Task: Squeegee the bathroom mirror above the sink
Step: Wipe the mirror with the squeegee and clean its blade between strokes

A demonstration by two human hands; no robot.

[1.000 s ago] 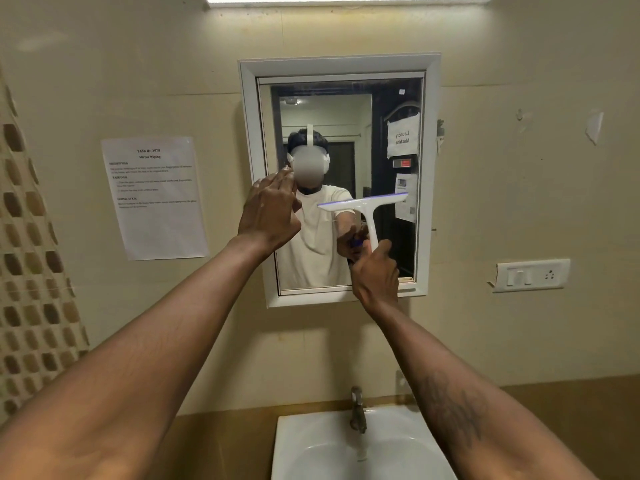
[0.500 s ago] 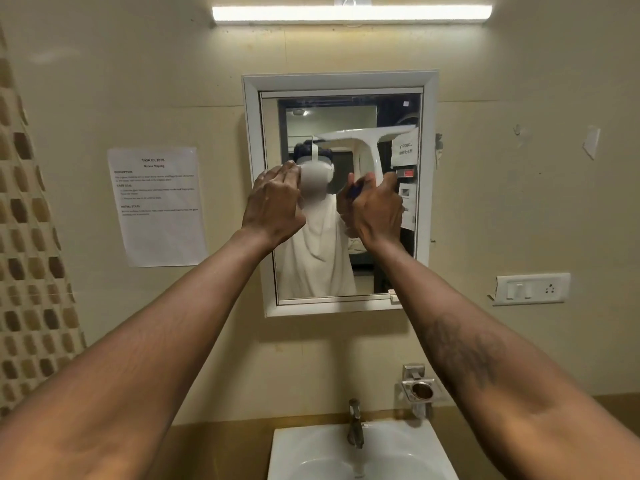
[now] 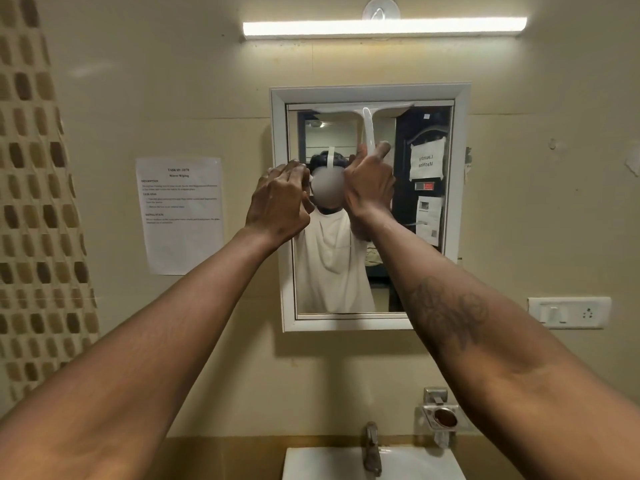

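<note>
Mirror (image 3: 370,93): hanging on the wall, serving here as the clock's hub.
Squeegee (image 3: 366,123): its blade is lying along the glass's top edge at 12 o'clock, its handle running down toward 6 o'clock, into the right hand (image 3: 369,188).
Left hand (image 3: 278,202): lying over the frame's edge at 9 o'clock, just beside the right hand.
Light bar (image 3: 384,27): sitting at 12 o'clock.
Paper notice (image 3: 181,216): hanging at 9 o'clock.
Switch plate (image 3: 569,311): sitting at 4 o'clock.
Sink (image 3: 415,465): sitting at 6 o'clock, carrying the tap (image 3: 372,448) at its back.
Soap holder (image 3: 441,415): hanging at 5 o'clock.

One mirror (image 3: 427,133), one squeegee (image 3: 367,121), two hands (image 3: 278,202) (image 3: 369,188).
</note>
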